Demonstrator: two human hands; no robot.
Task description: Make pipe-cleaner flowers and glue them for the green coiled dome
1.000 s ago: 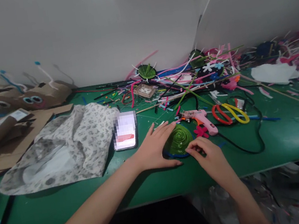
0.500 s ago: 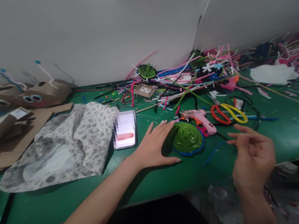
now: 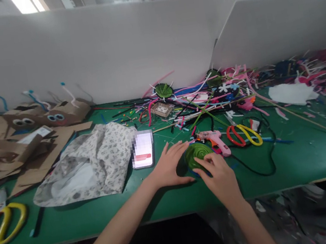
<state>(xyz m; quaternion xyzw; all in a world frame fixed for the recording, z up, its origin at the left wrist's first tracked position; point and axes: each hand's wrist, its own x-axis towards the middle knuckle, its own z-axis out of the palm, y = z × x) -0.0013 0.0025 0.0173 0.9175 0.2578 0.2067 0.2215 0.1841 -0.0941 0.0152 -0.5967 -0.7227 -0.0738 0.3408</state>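
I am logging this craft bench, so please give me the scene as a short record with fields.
surface: green table
left hand: flat on the table, fingers against the green spiral disc
right hand: on the disc's near edge
behind disc: pink glue gun, red and yellow scissors
left of hands: phone, patterned cloth
far left: cardboard pieces
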